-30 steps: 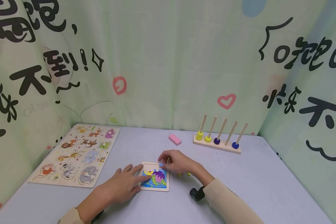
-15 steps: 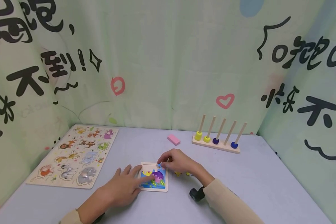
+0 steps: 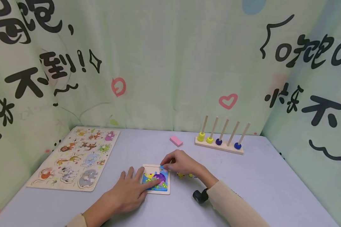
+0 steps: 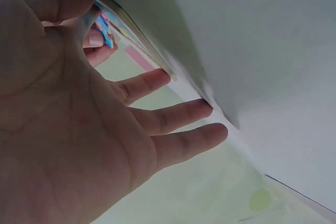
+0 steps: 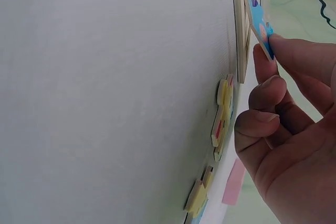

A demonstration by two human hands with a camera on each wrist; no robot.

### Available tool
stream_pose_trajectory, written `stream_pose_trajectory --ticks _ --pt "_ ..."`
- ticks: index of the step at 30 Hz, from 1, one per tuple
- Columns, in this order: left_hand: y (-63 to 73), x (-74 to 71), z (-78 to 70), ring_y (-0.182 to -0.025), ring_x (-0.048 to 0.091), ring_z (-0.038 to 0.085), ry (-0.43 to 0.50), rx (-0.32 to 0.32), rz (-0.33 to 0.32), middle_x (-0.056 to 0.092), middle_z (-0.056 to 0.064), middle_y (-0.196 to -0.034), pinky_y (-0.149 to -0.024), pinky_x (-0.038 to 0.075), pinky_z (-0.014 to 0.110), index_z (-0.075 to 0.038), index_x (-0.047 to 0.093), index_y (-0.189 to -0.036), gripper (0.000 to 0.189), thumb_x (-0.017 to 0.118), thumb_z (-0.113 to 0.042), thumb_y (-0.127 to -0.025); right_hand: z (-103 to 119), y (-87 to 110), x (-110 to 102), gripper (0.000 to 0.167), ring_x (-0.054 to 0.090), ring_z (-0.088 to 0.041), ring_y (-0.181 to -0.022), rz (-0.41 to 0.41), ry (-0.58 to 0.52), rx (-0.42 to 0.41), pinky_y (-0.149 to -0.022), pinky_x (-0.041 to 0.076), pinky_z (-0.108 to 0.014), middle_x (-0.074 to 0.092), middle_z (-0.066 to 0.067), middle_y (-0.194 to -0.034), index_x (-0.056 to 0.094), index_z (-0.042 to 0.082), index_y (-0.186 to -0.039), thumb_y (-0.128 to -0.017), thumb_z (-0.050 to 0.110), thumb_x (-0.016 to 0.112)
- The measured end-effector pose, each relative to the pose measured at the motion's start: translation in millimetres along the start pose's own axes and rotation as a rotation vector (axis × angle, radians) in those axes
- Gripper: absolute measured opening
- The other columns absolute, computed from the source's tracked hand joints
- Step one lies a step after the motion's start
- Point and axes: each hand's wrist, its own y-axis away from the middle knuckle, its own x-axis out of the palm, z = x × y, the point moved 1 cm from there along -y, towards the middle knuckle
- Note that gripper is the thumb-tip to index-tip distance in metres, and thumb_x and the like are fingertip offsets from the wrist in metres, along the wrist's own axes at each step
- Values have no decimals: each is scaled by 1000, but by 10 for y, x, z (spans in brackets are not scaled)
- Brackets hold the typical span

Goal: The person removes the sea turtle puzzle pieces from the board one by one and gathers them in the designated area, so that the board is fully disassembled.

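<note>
A small jigsaw puzzle in a wooden tray (image 3: 152, 165) lies on the table, its blue, yellow and purple picture facing up. My left hand (image 3: 132, 190) spreads its fingers at the tray's left side, with the index finger stretched over the purple part of the picture. Between thumb and index finger, my right hand (image 3: 179, 161) pinches a blue jigsaw piece (image 5: 260, 27) at the tray's upper right corner. The right wrist view shows this piece tilted, its outer end raised above the tray. The upper left of the tray shows bare wood.
Loose yellow jigsaw pieces (image 5: 222, 111) lie right of the tray, partly behind the right hand in the head view. A pink block (image 3: 176, 141) lies farther back. A peg stand with beads (image 3: 218, 145) stands back right, and an animal puzzle board (image 3: 52, 167) lies left.
My left index finger has slid right across the picture onto the purple part. My right hand keeps pinching the blue jigsaw piece at the corner. The head view has shifted slightly.
</note>
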Motion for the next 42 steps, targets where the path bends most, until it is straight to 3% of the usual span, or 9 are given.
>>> stream_pose_trajectory --ticks 16,28,42 --pt "-11 -63 -56 -137 44 46 39 -37 21 40 15 -159 -114 39 70 -58 48 -151 51 55 -32 -108 -28 -74 -39 14 61 -11 -88 34 -54 99 -76 50 -24 81 -2 -107 84 13 -107 -102 15 71" --pt "-16 -54 -71 -127 48 41 -6 -19 -25 44 15 -154 -107 43 67 -57 51 -150 50 54 -31 -107 40 -108 -64 13 59 -12 -85 32 -59 171 -76 46 -24 82 -5 -103 84 8 -105 -100 12 72" --pt "-3 -39 -45 -126 47 42 11 -17 -24 44 16 -154 -105 44 67 -56 52 -150 50 54 -30 -107 -32 -94 -52 15 61 -12 -91 42 -104 160 -81 48 -25 82 -4 -109 83 11 -109 -101 16 72"
